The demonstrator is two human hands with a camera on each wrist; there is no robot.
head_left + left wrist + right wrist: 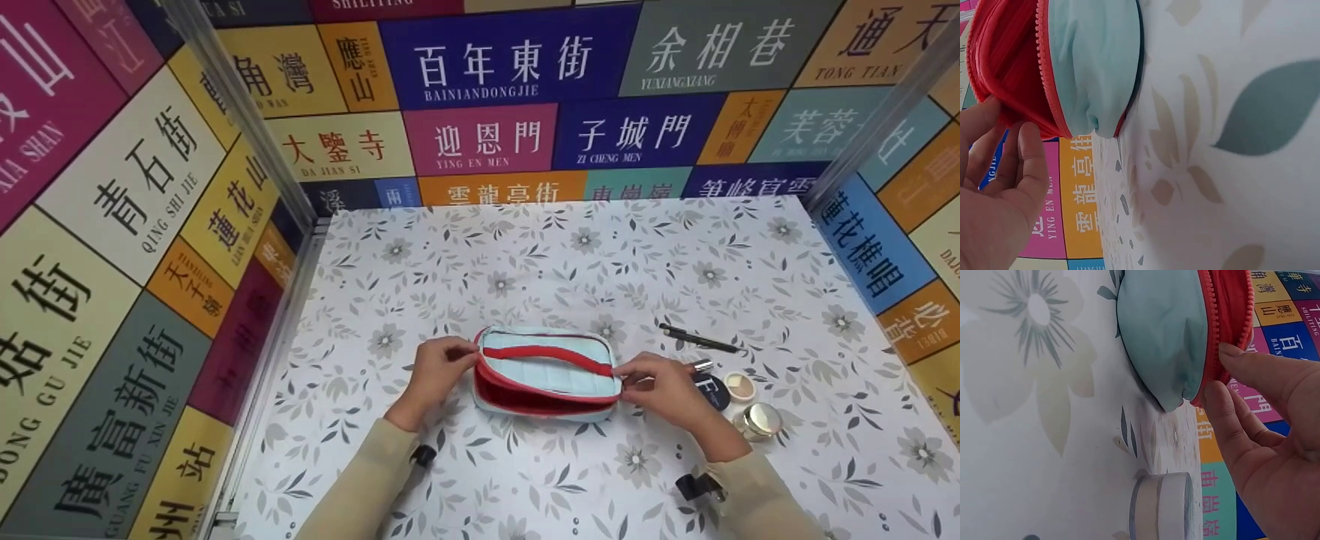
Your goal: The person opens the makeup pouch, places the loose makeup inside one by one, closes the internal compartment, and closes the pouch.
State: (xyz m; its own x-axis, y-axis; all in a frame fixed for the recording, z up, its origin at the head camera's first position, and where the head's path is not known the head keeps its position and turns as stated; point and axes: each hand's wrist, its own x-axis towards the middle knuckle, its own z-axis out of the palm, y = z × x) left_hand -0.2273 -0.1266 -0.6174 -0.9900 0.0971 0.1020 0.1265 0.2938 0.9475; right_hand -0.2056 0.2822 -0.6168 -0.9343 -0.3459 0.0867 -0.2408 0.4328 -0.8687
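A light blue zip-up cosmetic bag (540, 375) with a red carrying strap (551, 352) lies on the table in the head view. Its red zipper is undone along the front, and the red lining shows in the gap under the lid. At the bag's left end my left hand (442, 367) pinches the zipper edge; the left wrist view shows the fingertips (1030, 135) at the red border. My right hand (667, 386) pinches the right end, thumb on the red zipper (1211, 332) in the right wrist view.
Right of the bag lie a dark pencil (697, 337), a small tube (701, 366), a dark round compact (712, 391), a little beige pot (741, 386) and a gold-lidded jar (759, 421). Sign-printed panels (480, 139) wall the flower-patterned table (465, 255) at the back and sides.
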